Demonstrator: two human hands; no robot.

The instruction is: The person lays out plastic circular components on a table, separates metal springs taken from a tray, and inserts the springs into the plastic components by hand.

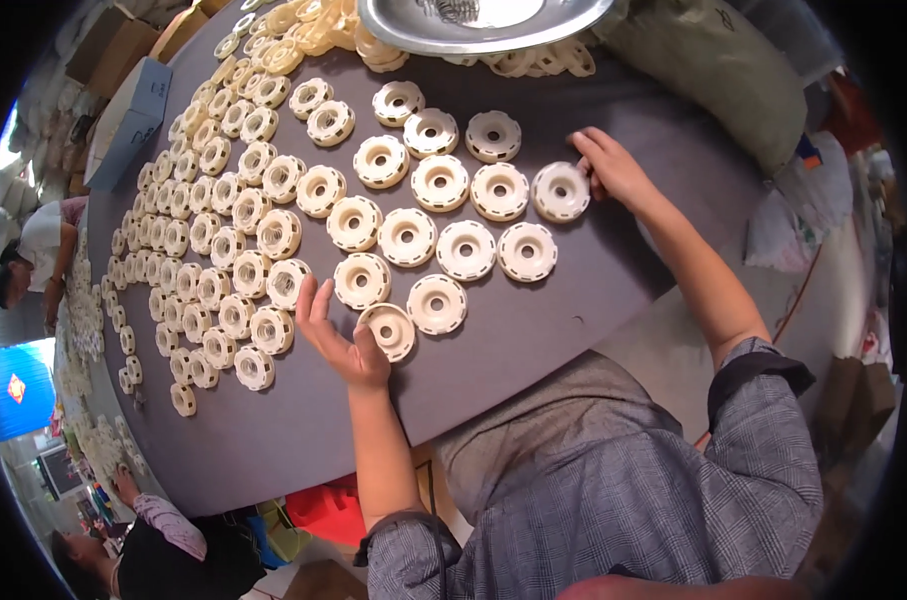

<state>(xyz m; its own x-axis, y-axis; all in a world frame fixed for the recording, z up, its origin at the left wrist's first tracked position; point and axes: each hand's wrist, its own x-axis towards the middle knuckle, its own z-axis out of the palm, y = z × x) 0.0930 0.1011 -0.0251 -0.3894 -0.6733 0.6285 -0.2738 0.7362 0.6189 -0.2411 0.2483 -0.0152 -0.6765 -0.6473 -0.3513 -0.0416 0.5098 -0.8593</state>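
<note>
My left hand [341, 338] is open with its fingers spread, at the near left edge of a group of cream plastic round discs. Its thumb rests beside a tilted disc [403, 329] with a raised rim and a central hole. My right hand [613, 170] has its index finger stretched out, and its other fingertips touch the edge of a greyish-white disc [561, 192] at the group's right end. Between my hands several notched discs [467, 250] lie flat in slanting rows, each with a round hole in the middle.
Further left, many similar discs hold coiled springs [250, 210]. Cream rings [318, 28] are heaped at the far side beside a metal bowl [488, 45] with springs. A stuffed sack [713, 75] lies far right. The grey tabletop [533, 340] ends before my lap. Two people sit at left.
</note>
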